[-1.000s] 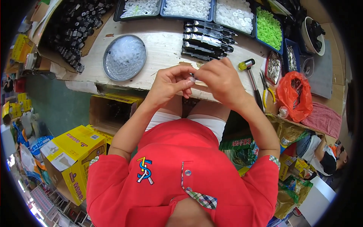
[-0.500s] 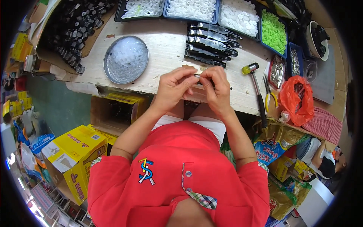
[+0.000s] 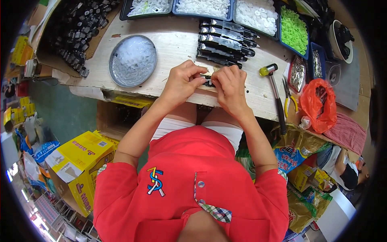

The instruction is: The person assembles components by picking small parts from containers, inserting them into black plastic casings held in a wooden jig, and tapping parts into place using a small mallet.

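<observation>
My left hand point(image 3: 183, 82) and my right hand point(image 3: 230, 86) meet over the near edge of the bench. Between them is a small black part point(image 3: 208, 83), low against the wood and partly covered by fingers. The left thumb and forefinger close around its left end. The right fingers are bunched together at its other end; whatever they pinch is hidden. Just beyond the hands lies a stack of long black pieces with clear sections point(image 3: 223, 40). A round metal dish point(image 3: 114, 72) heaped with small translucent pieces stands left of them.
Blue trays hold white pieces and a green tray load point(image 3: 293, 32) along the back. A hammer point(image 3: 276, 94), yellow-handled pliers point(image 3: 291, 101) and a red plastic bag point(image 3: 318, 107) lie right. A carton of black parts point(image 3: 82, 34) is at far left; a yellow carton point(image 3: 84, 155) stands below.
Both hands have come down from holding a small white piece in the air to the black part at the bench edge. The left fingers have spread slightly; the right fingers have turned downward.
</observation>
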